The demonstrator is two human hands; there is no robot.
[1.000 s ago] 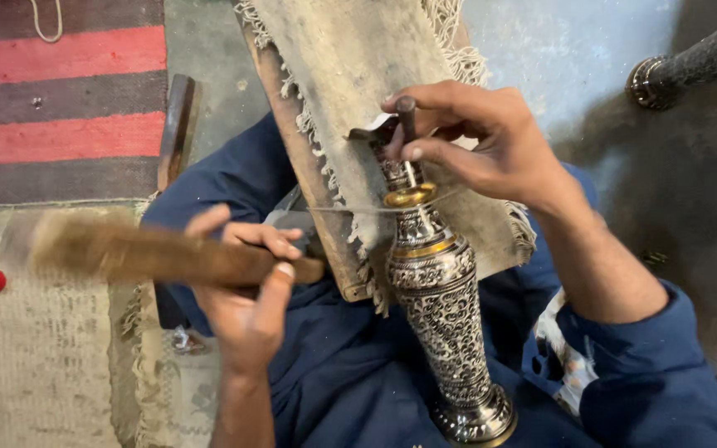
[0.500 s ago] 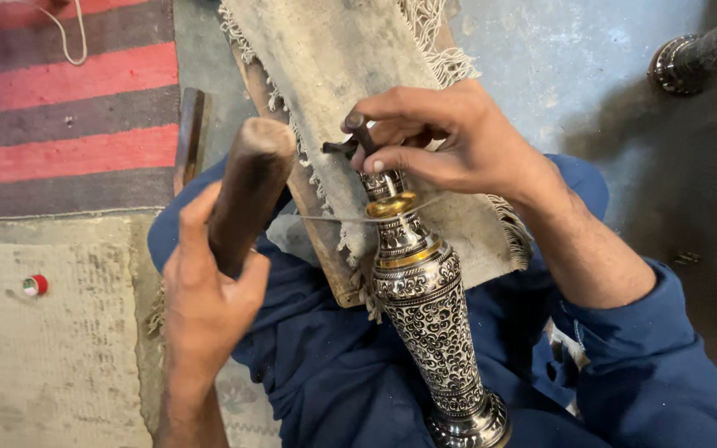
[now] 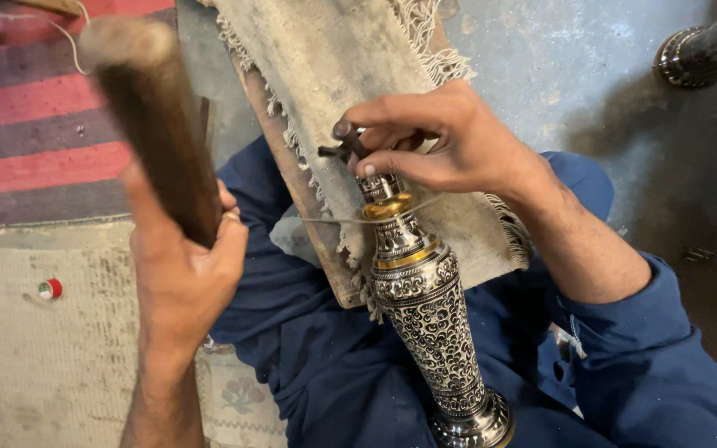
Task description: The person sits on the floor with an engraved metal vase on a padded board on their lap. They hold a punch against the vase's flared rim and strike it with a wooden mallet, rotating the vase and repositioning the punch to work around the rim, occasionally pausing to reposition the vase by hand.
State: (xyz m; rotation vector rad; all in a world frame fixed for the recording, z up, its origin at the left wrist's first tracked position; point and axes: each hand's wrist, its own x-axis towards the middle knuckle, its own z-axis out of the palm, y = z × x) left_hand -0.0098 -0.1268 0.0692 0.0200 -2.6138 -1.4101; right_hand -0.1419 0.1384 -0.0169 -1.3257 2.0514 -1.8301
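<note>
We held an engraved metal vase [image 3: 425, 315] lying across our lap, its foot toward us and its neck resting on a wooden board [image 3: 292, 191] covered with a worn fringed cloth [image 3: 334, 58]. The neck lay near the lower edge of that board. Our right hand [image 3: 433, 145] was at the mouth of the vase, and its fingers [image 3: 392, 162] were pressed together, pinching a small dark metal punch [image 3: 346, 141] against the rim. A thin wire [image 3: 334, 221] crossed the neck just under the brass band.

Our left hand [image 3: 180, 265] was closed tightly around the lower end of a thick wooden mallet [image 3: 151, 116], which was raised and tilted, well apart from the vase. On the beige mat [image 3: 43, 365] at the left lay a small red and green spool [image 3: 50, 289], near the striped red rug [image 3: 35, 158].
</note>
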